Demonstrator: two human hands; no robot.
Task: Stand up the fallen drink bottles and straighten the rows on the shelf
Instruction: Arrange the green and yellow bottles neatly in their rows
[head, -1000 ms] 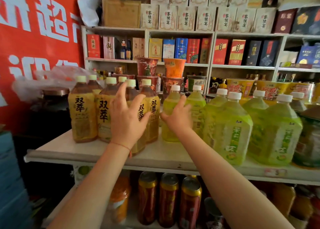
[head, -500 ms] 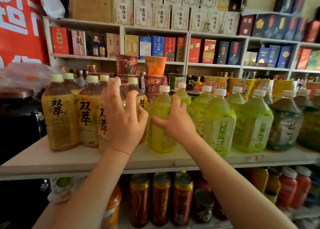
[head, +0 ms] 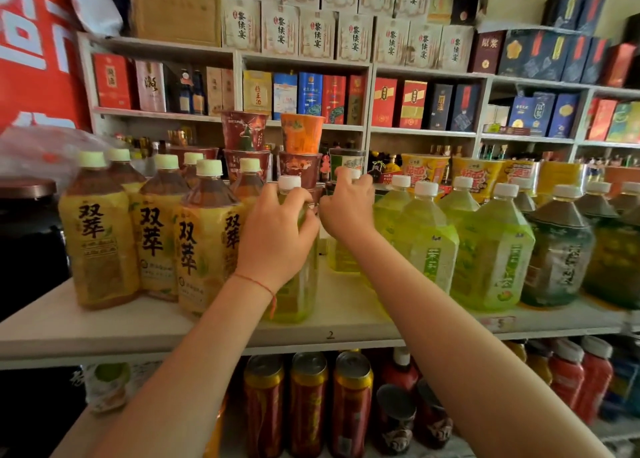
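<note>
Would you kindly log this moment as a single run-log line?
left hand: grips front green-tea plastic bottle, upright | right hand: grips green bottle behind | yellow-label tea bottles: upright | white shelf

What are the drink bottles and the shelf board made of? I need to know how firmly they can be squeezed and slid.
The green tea bottle under the left hand looks like thin clear plastic: liquid shows through, with a glossy label and white cap. The shelf board looks like pale, matte painted wood or laminate; which one is unclear.

White shelf (head: 346, 333) carries upright tea bottles (head: 100, 229).
</note>
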